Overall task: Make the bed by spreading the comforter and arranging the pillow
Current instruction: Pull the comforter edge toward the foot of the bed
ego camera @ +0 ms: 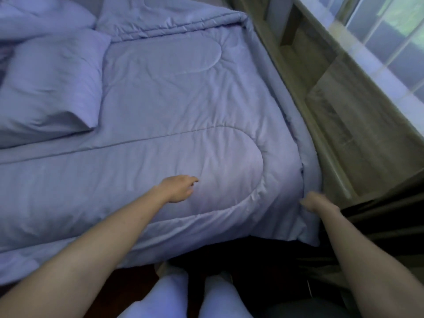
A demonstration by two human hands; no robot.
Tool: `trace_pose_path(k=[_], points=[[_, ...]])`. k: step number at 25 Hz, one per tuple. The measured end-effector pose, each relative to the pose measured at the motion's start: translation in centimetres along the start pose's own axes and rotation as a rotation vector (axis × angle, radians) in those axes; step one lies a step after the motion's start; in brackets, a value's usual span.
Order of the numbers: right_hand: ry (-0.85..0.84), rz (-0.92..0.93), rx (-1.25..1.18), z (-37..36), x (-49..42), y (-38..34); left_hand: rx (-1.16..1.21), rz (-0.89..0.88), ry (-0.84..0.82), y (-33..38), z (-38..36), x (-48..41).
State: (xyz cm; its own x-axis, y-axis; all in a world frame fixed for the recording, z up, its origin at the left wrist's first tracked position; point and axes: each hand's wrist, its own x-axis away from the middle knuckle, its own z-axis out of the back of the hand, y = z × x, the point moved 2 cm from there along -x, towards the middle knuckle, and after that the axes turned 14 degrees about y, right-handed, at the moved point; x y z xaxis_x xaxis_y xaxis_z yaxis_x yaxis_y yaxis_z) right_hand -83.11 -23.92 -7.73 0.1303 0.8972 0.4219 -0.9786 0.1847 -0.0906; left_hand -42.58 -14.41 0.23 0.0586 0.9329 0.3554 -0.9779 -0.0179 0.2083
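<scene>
A pale blue quilted comforter (174, 115) lies spread across the bed, with a folded band of it at the far end. A matching blue pillow (52, 88) rests on the left side of the bed. My left hand (179, 188) hovers or rests lightly on the comforter near its front corner, fingers loosely extended. My right hand (314, 203) is at the comforter's right edge, where the fabric hangs down beside the bed; its fingers seem curled into the hem, but they are partly hidden.
A wooden shelf unit (332, 92) runs close along the bed's right side, with a window (390, 31) behind it. More bunched blue bedding (34, 17) lies at the top left. My legs (190, 294) stand at the bed's near edge on a dark floor.
</scene>
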Motion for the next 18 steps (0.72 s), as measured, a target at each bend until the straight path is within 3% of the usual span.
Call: trace_pose_path(k=[3,5,8,10,14,18], points=[[0.123,0.094,-0.117,5.1,1.8,-7.7,-0.152,0.085,0.042,-3.4,2.2,1.8],[0.196,0.19,-0.213,7.2,4.0,-12.8,-0.133,0.163,0.162,-4.4,4.4,3.4],[0.341,0.396,-0.376,9.6,8.4,-20.5,0.012,0.31,0.399,-6.7,7.4,5.8],[0.407,0.515,-0.523,11.3,11.8,-25.5,0.236,0.42,0.537,-8.6,9.1,7.5],[0.275,0.685,-0.869,12.6,19.3,-35.9,0.635,0.471,0.85,-11.8,13.6,13.7],[0.098,0.876,-1.094,11.9,28.7,-45.0,0.804,0.421,0.987,-15.5,16.3,23.6]])
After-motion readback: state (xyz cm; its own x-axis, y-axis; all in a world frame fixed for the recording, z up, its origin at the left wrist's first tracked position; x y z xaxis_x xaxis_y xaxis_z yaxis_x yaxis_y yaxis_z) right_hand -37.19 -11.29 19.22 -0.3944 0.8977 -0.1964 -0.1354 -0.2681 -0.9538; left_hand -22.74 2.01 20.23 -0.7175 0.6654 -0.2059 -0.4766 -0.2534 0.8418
